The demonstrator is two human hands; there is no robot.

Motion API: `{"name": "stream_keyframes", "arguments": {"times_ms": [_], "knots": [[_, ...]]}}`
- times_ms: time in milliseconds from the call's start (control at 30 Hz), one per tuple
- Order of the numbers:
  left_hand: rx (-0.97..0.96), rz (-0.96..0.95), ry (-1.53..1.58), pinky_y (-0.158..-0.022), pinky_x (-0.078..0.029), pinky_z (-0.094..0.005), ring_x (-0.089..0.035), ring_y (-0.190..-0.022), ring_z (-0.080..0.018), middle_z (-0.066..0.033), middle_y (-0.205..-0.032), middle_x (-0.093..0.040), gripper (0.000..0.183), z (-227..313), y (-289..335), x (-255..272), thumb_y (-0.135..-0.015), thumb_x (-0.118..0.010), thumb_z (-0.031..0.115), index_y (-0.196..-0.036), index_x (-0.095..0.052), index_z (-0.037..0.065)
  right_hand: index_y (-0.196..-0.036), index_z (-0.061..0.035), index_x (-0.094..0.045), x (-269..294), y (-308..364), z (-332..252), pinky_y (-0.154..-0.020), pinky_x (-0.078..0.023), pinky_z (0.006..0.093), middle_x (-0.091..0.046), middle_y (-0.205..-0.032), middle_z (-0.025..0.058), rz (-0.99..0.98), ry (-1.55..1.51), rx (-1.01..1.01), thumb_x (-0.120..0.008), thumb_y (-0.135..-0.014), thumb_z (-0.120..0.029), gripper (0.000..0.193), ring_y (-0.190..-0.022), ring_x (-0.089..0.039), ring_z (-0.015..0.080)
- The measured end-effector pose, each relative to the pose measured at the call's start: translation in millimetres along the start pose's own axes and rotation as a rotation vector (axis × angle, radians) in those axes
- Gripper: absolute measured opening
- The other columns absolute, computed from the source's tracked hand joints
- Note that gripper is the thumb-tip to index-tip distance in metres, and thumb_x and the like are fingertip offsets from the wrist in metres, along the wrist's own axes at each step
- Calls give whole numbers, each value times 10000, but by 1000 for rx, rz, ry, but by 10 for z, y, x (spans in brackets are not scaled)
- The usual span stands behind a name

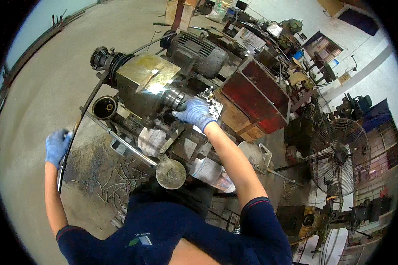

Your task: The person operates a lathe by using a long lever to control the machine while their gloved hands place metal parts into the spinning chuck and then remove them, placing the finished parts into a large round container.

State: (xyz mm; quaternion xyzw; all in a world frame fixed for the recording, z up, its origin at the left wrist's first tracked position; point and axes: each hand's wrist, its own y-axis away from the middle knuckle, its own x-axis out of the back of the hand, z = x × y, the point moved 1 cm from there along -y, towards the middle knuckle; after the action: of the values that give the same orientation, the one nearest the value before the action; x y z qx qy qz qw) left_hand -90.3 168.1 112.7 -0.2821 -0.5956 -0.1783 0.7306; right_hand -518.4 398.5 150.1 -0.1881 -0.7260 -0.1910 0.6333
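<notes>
My left hand (57, 148), in a blue-and-white glove, is out at the left with its fingers curled against a long dark lever (85, 109). This lever slants down from the back of the lathe's headstock (139, 81). My right hand (195, 114), gloved the same way, reaches to the front of the shiny steel chuck (173, 100). Its fingers are bent closed there, and whatever they hold is hidden. A brush (147, 80) lies on top of the headstock next to a bright glare. Below the right hand is the slide with a round metal disc (170, 174).
A ribbed electric motor (199, 52) sits behind the headstock. To the right stand a red metal box (256, 95) and a large caged fan (339, 154). An open round pot (105, 107) is beside the lathe. Metal shavings (119, 181) litter the floor.
</notes>
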Motion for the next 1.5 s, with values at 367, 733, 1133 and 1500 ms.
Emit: {"name": "stream_keyframes", "arguments": {"times_ms": [367, 733, 1133, 1500], "knots": [[229, -33, 157, -783, -448, -444, -583, -892, -374, -201, -917, -623, 476, -200, 410, -495, -814, -557, 467, -1007, -590, 33, -941, -91, -666, 95, -51, -87, -783, -471, 391, -651, -902, 165, -92, -110, 40, -660, -668, -511, 501, -852, -618, 323], [140, -85, -141, -650, -439, -452, -593, -709, -346, -158, -753, -612, 189, -408, 188, -628, -780, -568, 267, -811, -583, 81, -800, -35, -691, 97, -166, -255, -710, -497, 363, -658, -747, 170, -128, -82, -17, -702, -636, -558, 548, -723, -640, 299], [108, 84, -456, -637, -480, -415, -607, -708, -316, -148, -741, -615, 173, -1738, -767, -852, -795, -561, 154, -945, -597, 77, -732, -43, -678, 123, -48, -220, -722, -469, 393, -635, -741, 170, -22, 66, 80, -578, -692, -622, 588, -733, -607, 332], [-238, 358, 632, -598, -479, -341, -600, -606, -215, -98, -743, -622, 511, 1844, -737, 229, -820, -585, 446, -1216, -545, 127, -699, -49, -669, 234, 1864, 1141, -662, -464, 351, -612, -689, 112, 489, -210, -180, -748, -663, -326, 290, -669, -573, 294]]}}
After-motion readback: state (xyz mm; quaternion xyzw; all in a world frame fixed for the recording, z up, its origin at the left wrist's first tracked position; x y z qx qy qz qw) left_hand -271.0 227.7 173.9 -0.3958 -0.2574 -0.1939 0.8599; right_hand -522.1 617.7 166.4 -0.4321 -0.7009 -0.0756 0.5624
